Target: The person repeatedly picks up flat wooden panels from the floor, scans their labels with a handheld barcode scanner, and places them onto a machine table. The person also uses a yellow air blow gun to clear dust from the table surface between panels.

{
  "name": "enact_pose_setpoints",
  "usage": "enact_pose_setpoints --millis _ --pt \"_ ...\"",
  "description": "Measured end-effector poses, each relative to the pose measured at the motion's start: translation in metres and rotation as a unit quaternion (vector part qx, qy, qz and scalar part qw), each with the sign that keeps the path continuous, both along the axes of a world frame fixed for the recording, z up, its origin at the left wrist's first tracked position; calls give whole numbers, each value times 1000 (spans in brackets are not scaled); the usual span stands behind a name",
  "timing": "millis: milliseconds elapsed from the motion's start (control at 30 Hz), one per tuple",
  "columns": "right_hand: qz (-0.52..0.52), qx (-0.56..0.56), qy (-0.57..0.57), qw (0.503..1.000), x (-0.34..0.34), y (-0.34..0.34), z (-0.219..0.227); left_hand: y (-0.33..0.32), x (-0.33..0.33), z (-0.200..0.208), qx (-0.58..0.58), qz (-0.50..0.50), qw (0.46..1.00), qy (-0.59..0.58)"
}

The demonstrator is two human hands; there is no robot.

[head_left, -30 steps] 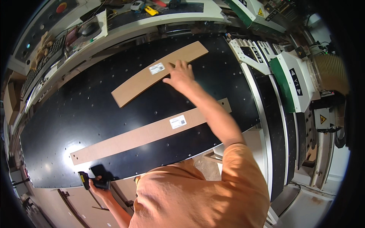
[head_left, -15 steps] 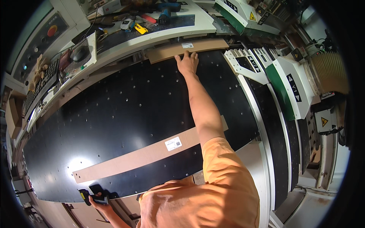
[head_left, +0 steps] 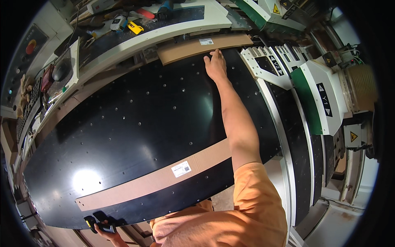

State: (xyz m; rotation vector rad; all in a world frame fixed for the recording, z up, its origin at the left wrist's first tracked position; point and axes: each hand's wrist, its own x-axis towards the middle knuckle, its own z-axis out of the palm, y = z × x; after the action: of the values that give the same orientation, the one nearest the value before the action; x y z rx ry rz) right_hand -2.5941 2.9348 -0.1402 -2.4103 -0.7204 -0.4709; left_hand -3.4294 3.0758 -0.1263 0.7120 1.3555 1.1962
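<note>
My right hand [head_left: 217, 66] reaches to the far side of a black worktop [head_left: 160, 119]. Its fingers are apart and hold nothing, the tips at the near edge of a brown board [head_left: 181, 50] with a white label [head_left: 206, 41]. I cannot tell whether they touch it. At the near left edge of the worktop, my left hand [head_left: 108, 233] is closed around the grip of a black and yellow handheld scanner [head_left: 96, 224]. Beside it lies a long brown strip [head_left: 127, 192], also bearing a white label [head_left: 181, 169]; my right arm covers its right end.
White and green machine heads [head_left: 323, 99] stand to the right along white rails. Behind the worktop, a bench [head_left: 214, 18] carries a yellow tool [head_left: 135, 27] and other tools. At the left are a keyboard [head_left: 35, 96], a mouse [head_left: 61, 72] and a control panel [head_left: 24, 53].
My right hand has slid right along the far board and drawn back a little from its face. The view has shifted slightly. My left hand still holds the scanner.
</note>
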Motion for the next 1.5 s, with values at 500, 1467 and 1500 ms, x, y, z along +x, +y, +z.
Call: enact_pose_setpoints --millis 500,1467,1500 --pt "30 -29 77 996 -2 -5 -1 -2 -17 -8 -3 -17 997 -80" --pt "693 -384 318 521 -840 -349 31 -615 -224 8 -39 114 991 -65" --pt "703 -415 343 465 -874 -369 31 -644 -239 9 5 175 984 -39"
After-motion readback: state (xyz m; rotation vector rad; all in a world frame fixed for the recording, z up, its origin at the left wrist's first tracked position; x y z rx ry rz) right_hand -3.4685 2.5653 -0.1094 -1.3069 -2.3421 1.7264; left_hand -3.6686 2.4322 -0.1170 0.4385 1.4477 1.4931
